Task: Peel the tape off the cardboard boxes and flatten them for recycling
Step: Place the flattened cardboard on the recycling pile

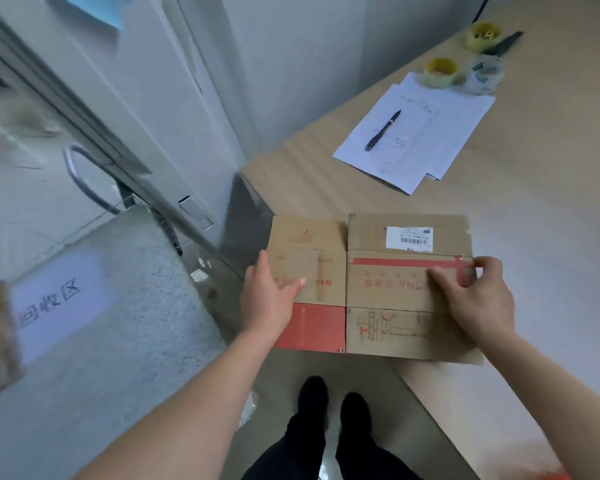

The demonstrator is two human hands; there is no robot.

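A flattened box is held level over the near corner of a table, its left part jutting past the edge above the floor. The box's left panel is gripped by the left hand, thumb on top, while the right hand rests on the right panel with its fingertips pinching the end of a red tape strip near the box's right edge. Farther back on the table, papers are seen with a pen laid on them, and three tape rolls beyond.
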